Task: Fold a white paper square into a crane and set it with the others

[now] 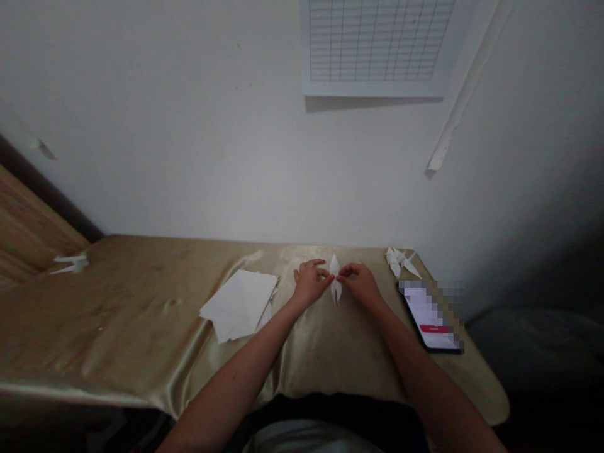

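A narrow, pointed piece of folded white paper (335, 281) lies upright between my hands on a table covered with a shiny gold cloth (141, 296). My left hand (310, 281) pinches its left edge with thumb and forefinger. My right hand (360, 281) pinches its right edge the same way. Both hands rest on the cloth near the table's far edge.
A stack of white paper sheets (239, 303) lies left of my hands. Finished folded paper figures (400, 260) sit at the far right corner, another (70, 262) at the far left. A phone (431, 314) with a lit screen lies at the right. A white wall rises behind.
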{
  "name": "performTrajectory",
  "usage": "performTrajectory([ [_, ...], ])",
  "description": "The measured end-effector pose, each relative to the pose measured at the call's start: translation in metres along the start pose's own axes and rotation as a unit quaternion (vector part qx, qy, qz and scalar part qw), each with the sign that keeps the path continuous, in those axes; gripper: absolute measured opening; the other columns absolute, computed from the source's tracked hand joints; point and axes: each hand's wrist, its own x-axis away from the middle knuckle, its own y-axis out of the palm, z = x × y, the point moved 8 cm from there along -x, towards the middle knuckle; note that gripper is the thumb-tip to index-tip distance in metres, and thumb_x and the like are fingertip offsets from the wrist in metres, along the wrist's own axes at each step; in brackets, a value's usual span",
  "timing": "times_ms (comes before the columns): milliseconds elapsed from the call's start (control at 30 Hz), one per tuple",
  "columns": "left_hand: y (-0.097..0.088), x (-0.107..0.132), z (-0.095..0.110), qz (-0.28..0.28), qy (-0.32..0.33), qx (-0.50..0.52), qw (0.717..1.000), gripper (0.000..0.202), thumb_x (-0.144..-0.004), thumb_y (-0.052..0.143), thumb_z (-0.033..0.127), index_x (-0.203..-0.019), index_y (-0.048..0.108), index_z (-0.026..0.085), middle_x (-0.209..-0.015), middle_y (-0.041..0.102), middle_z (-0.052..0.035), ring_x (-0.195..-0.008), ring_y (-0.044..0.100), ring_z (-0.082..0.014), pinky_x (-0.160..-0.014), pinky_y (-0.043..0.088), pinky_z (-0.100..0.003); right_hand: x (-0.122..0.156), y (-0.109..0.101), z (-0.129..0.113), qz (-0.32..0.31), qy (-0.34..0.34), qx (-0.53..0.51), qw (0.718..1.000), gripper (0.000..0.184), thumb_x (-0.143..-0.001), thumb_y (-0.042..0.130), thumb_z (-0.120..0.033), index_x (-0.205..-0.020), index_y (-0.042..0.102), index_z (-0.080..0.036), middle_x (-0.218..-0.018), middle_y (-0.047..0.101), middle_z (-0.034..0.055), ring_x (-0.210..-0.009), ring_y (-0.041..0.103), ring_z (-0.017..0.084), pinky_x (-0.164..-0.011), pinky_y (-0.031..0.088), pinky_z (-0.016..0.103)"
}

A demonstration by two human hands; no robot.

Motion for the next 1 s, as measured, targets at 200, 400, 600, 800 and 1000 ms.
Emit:
performTrajectory([
  [200,0.003,0.006,0.000,0.006,0.000,-0.078,0.997,0.017,-0.084,0.075,0.043,-0.081,0.078,0.027,-0.147,0.053,-0.0043,-0.138,0.039,-0.0361,-0.113,0.022,-0.073,0.004,0.010,0.002,-0.025,0.018,0.190,0.981,0.013,-0.077,0.077,-0.036,-0.084,0.077,-0.025,-0.093,0.076,0.0036,-0.108,0.061,0.024,-0.098,0.040,0.037],
  [400,0.005,0.007,-0.003,0.002,0.006,-0.101,0.995,0.019,-0.083,0.077,0.042,-0.095,0.074,0.029,-0.149,0.048,-0.0059,-0.140,0.037,-0.0350,-0.112,0.018,-0.077,0.008,0.011,-0.004,-0.030,0.008,0.272,0.962,0.013,-0.079,0.079,-0.038,-0.088,0.079,-0.029,-0.110,0.073,0.0033,-0.117,0.053,0.028,-0.105,0.032,0.041],
  [600,0.005,0.008,0.000,-0.011,0.029,-0.108,0.994,0.019,-0.086,0.073,0.048,-0.105,0.076,0.046,-0.153,0.045,-0.0003,-0.142,0.034,-0.0349,-0.112,0.013,-0.079,0.008,0.006,-0.007,-0.026,0.005,0.287,0.958,0.011,-0.080,0.079,-0.043,-0.085,0.081,-0.033,-0.110,0.073,0.0020,-0.116,0.053,0.027,-0.102,0.032,0.041],
  [800,0.007,0.008,0.001,-0.053,0.049,-0.152,0.986,0.023,-0.092,0.062,0.055,-0.112,0.073,0.055,-0.161,0.037,0.0045,-0.145,0.032,-0.0384,-0.110,0.009,-0.083,0.008,0.003,-0.004,-0.018,0.021,0.285,0.958,0.009,-0.080,0.079,-0.041,-0.084,0.082,-0.034,-0.108,0.074,0.0008,-0.115,0.053,0.027,-0.101,0.033,0.040],
  [1000,0.013,0.000,-0.007,-0.090,0.037,-0.191,0.977,0.039,-0.092,0.055,0.062,-0.131,0.057,0.061,-0.168,0.025,0.0078,-0.151,0.022,-0.0436,-0.109,0.005,-0.085,0.008,0.002,0.000,-0.026,0.033,0.286,0.957,0.007,-0.080,0.078,-0.039,-0.085,0.082,-0.037,-0.111,0.073,-0.0002,-0.115,0.053,0.027,-0.102,0.034,0.041],
])
